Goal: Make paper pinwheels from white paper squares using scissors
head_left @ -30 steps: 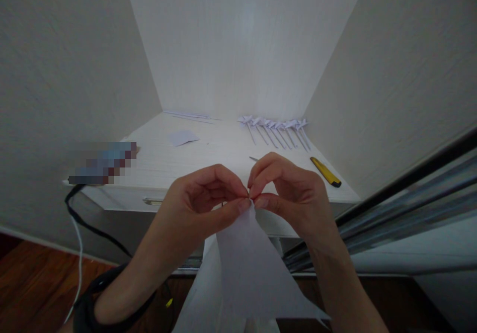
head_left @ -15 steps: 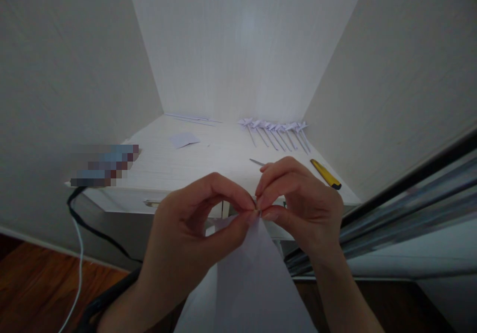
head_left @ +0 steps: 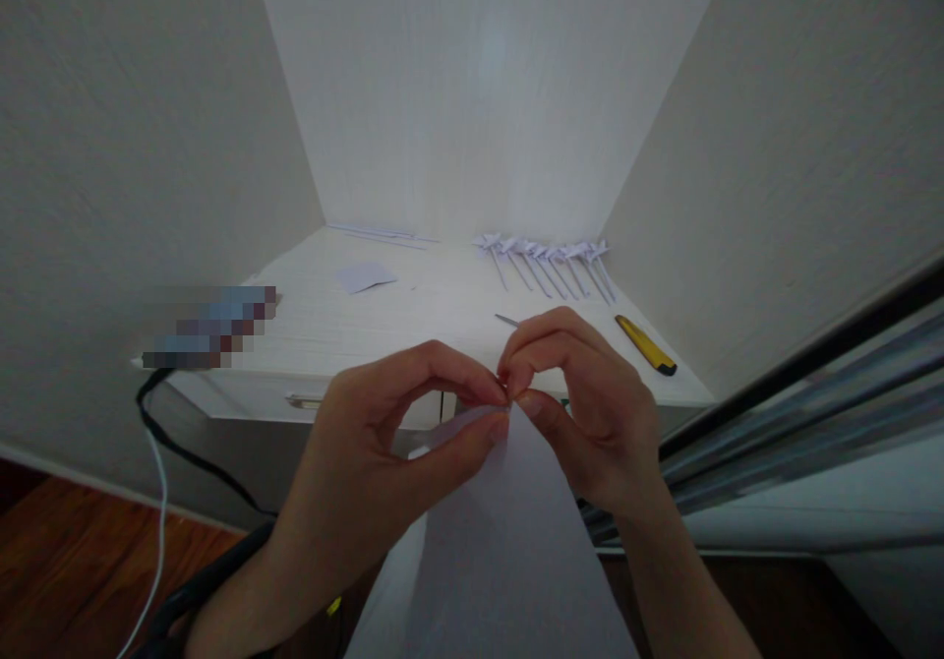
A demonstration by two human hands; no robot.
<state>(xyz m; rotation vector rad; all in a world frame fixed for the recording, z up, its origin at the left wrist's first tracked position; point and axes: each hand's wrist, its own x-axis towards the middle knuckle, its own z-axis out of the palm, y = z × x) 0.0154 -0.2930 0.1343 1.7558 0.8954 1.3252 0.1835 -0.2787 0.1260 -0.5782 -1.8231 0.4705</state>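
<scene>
My left hand (head_left: 383,443) and my right hand (head_left: 582,403) meet in front of the white cabinet top (head_left: 383,320), both pinched on the upper tip of a white paper strip (head_left: 508,541). The strip hangs down from my fingertips and widens toward the bottom edge of the view. Thumb and forefinger of each hand press together on the paper's corner, fingertips touching each other. What the fold at the tip looks like is hidden by my fingers.
A row of several small folded paper pieces on thin stems (head_left: 550,261) lies at the back right of the cabinet top. A yellow utility knife (head_left: 645,344) lies at the right edge, a small paper scrap (head_left: 365,275) at the left. Black and white cables (head_left: 158,443) hang off the left corner.
Both hands have dropped slightly and then shifted a little; the right fingers curled tighter over the paper tip. The pinch on the strip has stayed.
</scene>
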